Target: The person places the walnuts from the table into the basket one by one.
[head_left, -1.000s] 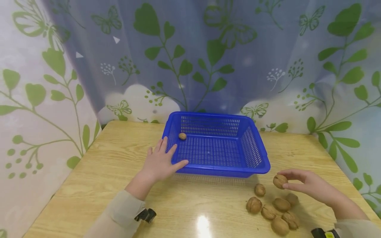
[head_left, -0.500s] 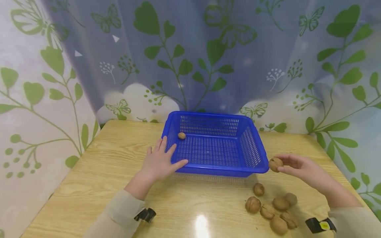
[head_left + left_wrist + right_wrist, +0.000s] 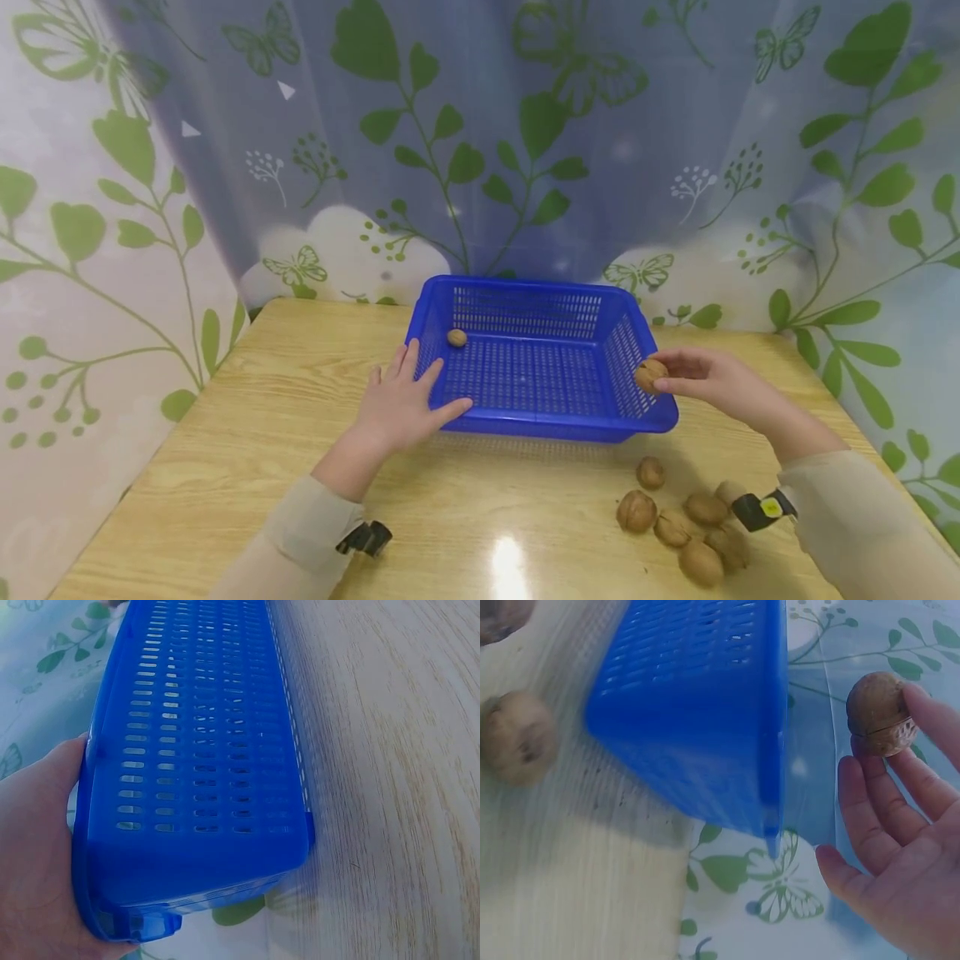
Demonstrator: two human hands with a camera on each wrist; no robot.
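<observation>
A blue plastic basket (image 3: pixel 525 423) with slotted walls stands on the table, and one walnut (image 3: pixel 457 337) lies at its far left corner inside. My left hand (image 3: pixel 401 408) rests with spread fingers on the basket's left rim; the left wrist view shows this hand (image 3: pixel 37 855) against the rim. Over the basket's right rim, my right hand (image 3: pixel 716 383) pinches a walnut (image 3: pixel 649 377) between thumb and fingertips. In the right wrist view the held walnut (image 3: pixel 881 712) has a visible seam and sits above the rim's height.
Several walnuts (image 3: pixel 701 563) lie in a loose group on the wooden table (image 3: pixel 300 375), in front of the basket's right end and partly under my right forearm. A patterned curtain (image 3: pixel 495 167) hangs close behind the basket.
My right hand has carried the walnut up and leftward from above the loose group to over the basket's right rim. The left hand stays on the rim.
</observation>
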